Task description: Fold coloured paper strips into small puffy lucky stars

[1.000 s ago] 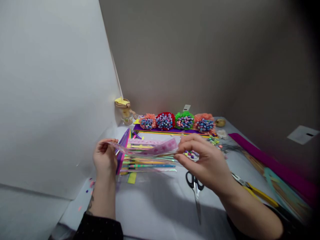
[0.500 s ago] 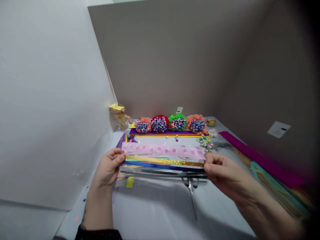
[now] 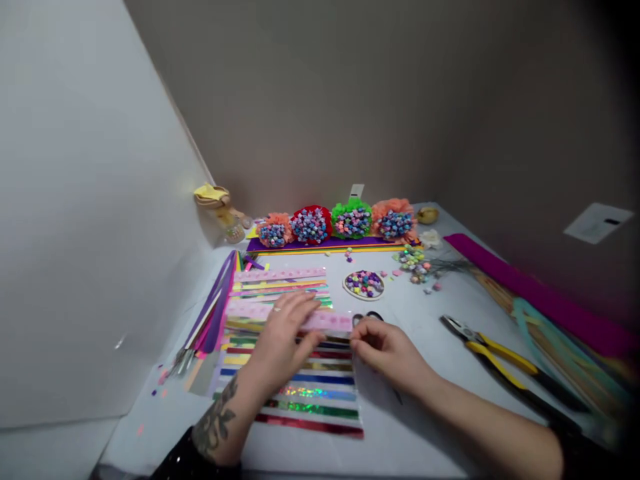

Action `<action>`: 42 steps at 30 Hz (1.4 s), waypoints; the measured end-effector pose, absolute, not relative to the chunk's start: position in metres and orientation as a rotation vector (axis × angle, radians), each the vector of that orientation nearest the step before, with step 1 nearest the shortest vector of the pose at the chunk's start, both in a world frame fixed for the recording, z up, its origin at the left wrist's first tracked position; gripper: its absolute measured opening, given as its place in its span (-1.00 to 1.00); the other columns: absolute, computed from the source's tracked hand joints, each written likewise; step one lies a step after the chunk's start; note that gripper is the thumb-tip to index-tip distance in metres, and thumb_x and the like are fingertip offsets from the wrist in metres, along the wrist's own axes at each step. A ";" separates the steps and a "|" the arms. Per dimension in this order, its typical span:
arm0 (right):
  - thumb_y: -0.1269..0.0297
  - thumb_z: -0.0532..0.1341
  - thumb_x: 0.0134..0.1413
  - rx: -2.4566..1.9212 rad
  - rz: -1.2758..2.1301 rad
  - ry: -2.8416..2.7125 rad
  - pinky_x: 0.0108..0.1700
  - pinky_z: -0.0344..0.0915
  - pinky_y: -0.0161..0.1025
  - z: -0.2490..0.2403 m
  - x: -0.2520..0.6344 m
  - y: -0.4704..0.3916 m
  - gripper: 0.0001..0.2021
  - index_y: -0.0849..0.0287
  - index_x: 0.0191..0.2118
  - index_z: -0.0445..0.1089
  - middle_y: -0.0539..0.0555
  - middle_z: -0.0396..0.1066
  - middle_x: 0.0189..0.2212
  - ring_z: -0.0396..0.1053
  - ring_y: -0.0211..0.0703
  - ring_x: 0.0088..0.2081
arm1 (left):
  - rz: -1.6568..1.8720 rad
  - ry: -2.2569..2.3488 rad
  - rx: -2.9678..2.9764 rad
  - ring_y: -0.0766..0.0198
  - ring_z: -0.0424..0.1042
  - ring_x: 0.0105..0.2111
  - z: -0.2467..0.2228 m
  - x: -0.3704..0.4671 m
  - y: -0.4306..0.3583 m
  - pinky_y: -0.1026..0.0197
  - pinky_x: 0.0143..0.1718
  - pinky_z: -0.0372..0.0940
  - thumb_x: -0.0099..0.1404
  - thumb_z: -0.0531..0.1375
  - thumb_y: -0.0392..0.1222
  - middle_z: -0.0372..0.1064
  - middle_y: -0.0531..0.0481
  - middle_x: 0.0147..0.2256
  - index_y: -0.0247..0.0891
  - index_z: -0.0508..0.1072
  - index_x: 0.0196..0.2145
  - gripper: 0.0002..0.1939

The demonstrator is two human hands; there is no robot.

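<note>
A clear packet of shiny coloured paper strips (image 3: 320, 379) lies on the table, a pink dotted band along its far edge. Across its upper part rests my left hand (image 3: 287, 333), palm down and fingers spread. My right hand (image 3: 390, 347) has thumb and forefinger pinched at the packet's upper right edge. Just behind, a second packet of strips (image 3: 280, 274) with a similar pink band is partly covered. A pair of scissors (image 3: 374, 315) lies mostly hidden under my right hand, with its dark handle loops showing.
Yellow-handled pliers (image 3: 500, 353) lie to the right, beside a magenta strip (image 3: 530, 290). A small bowl (image 3: 345, 288) holds paper stars. Several ruffled star-filled flowers (image 3: 311, 224) line the back. Loose strips (image 3: 213, 307) lie left by the white panel (image 3: 75, 200).
The strips held stretched between both hands have come down onto the table. My left hand has gone from pinching the end to lying flat. The view has shifted, bringing pliers and bowl into sight.
</note>
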State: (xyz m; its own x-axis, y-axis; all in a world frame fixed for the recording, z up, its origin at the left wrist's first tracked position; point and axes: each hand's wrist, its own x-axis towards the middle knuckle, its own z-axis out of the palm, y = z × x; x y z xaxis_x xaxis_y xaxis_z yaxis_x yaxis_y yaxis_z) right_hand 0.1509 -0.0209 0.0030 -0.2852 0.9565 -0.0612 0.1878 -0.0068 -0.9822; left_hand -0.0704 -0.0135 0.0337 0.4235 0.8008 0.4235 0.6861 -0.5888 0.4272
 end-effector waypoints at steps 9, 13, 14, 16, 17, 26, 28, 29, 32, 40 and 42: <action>0.45 0.10 0.07 -1.040 1.099 -1.831 -0.35 0.23 -0.31 0.012 0.152 -0.033 -0.85 0.17 -0.39 0.41 0.02 0.37 -0.47 0.33 -0.26 -0.40 | 0.918 1.267 2.315 0.20 0.38 -0.24 0.019 -0.044 -0.024 0.12 -0.22 0.34 0.12 0.28 -0.31 0.39 -0.01 -0.29 -0.19 0.34 -0.19 -0.71; 0.45 0.09 0.09 -1.019 1.057 -1.826 -0.34 0.22 -0.30 0.012 0.155 -0.033 -0.88 0.16 -0.37 0.36 0.00 0.33 -0.46 0.30 -0.28 -0.40 | 1.123 1.146 2.233 0.24 0.36 -0.30 0.011 -0.048 -0.023 0.16 -0.25 0.34 0.05 0.35 -0.27 0.32 0.03 -0.33 -0.17 0.30 -0.21 -0.62; 0.44 0.12 0.07 -1.037 1.038 -1.791 -0.34 0.22 -0.30 0.011 0.155 -0.033 -0.92 0.16 -0.35 0.33 0.01 0.32 -0.43 0.29 -0.27 -0.38 | 1.161 1.100 2.205 0.24 0.36 -0.29 0.009 -0.048 -0.022 0.13 -0.21 0.34 0.04 0.36 -0.26 0.32 0.03 -0.33 -0.17 0.29 -0.20 -0.60; 0.40 0.20 -0.02 -1.117 1.041 -1.660 -0.36 0.23 -0.31 0.009 0.155 -0.033 -0.83 0.15 -0.24 0.27 0.03 0.28 -0.35 0.27 -0.24 -0.34 | 1.195 1.007 2.166 0.23 0.37 -0.27 0.004 -0.049 -0.021 0.07 -0.14 0.32 0.04 0.37 -0.25 0.33 0.03 -0.33 -0.16 0.27 -0.19 -0.58; 0.37 0.24 -0.07 -1.152 1.079 -1.587 -0.39 0.23 -0.32 0.009 0.154 -0.033 -0.72 0.15 -0.18 0.24 0.04 0.26 -0.31 0.26 -0.24 -0.33 | 1.191 0.974 2.158 0.23 0.37 -0.28 0.003 -0.048 -0.020 0.05 -0.13 0.32 0.06 0.36 -0.25 0.33 0.04 -0.34 -0.15 0.27 -0.19 -0.59; 0.44 0.19 -0.05 -1.069 1.324 -1.625 -0.48 0.11 -0.40 0.014 0.153 -0.032 -0.92 0.19 -0.50 0.31 -0.11 0.23 -0.60 0.16 -0.37 -0.53 | 1.051 0.920 2.848 0.08 0.21 -0.03 0.024 -0.040 -0.027 -0.17 0.11 0.09 0.18 0.27 -0.12 0.26 -0.07 -0.11 -0.06 0.41 -0.15 -0.75; 0.40 0.20 -0.06 -1.058 1.459 -1.550 -0.49 0.10 -0.39 0.014 0.153 -0.031 -0.92 0.19 -0.51 0.32 -0.11 0.22 -0.62 0.14 -0.37 -0.54 | 1.018 0.903 2.998 0.13 0.18 -0.05 0.026 -0.040 -0.031 -0.15 0.16 0.03 0.15 0.29 -0.25 0.22 -0.03 -0.14 0.01 0.45 -0.17 -0.72; 0.37 0.21 -0.06 -1.029 1.555 -1.507 -0.47 0.12 -0.38 0.014 0.153 -0.031 -0.92 0.19 -0.51 0.33 -0.11 0.23 -0.61 0.15 -0.36 -0.54 | 1.010 0.882 3.046 0.14 0.17 -0.07 0.027 -0.040 -0.032 -0.12 0.17 0.02 0.13 0.30 -0.29 0.21 -0.02 -0.15 0.04 0.46 -0.17 -0.69; 0.28 0.19 -0.02 -0.877 1.868 -1.394 -0.40 0.18 -0.34 0.016 0.155 -0.025 -0.88 0.21 -0.46 0.38 -0.07 0.30 -0.58 0.21 -0.34 -0.50 | 1.013 0.809 3.146 0.16 0.17 -0.09 0.027 -0.040 -0.033 -0.07 0.17 0.04 0.10 0.32 -0.30 0.21 -0.01 -0.18 0.08 0.47 -0.18 -0.65; 0.36 0.23 -0.05 -0.825 2.029 -1.287 -0.43 0.13 -0.36 0.016 0.157 -0.016 -0.94 0.24 -0.43 0.36 -0.10 0.29 -0.58 0.17 -0.39 -0.54 | 1.071 0.762 3.202 0.22 0.22 -0.11 0.030 -0.042 -0.028 0.01 0.17 0.07 0.08 0.32 -0.38 0.28 0.04 -0.19 -0.04 0.44 -0.30 -0.72; 0.37 0.22 -0.04 -0.863 1.979 -1.288 -0.44 0.13 -0.36 0.015 0.155 -0.018 -0.94 0.22 -0.43 0.33 -0.12 0.26 -0.59 0.16 -0.39 -0.55 | 1.070 0.783 3.202 0.22 0.24 -0.10 0.031 -0.044 -0.029 0.01 0.16 0.06 0.09 0.31 -0.37 0.30 0.03 -0.20 -0.06 0.44 -0.31 -0.75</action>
State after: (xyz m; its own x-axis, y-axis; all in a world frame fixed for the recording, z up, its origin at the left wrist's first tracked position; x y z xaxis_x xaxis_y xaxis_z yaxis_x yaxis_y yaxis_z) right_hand 0.1554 -0.0176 0.0154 -0.5962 0.7805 -0.1881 -0.1441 -0.3345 -0.9313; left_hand -0.0443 -0.0287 0.0314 0.7148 0.3084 0.6277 0.5051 -0.8485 -0.1582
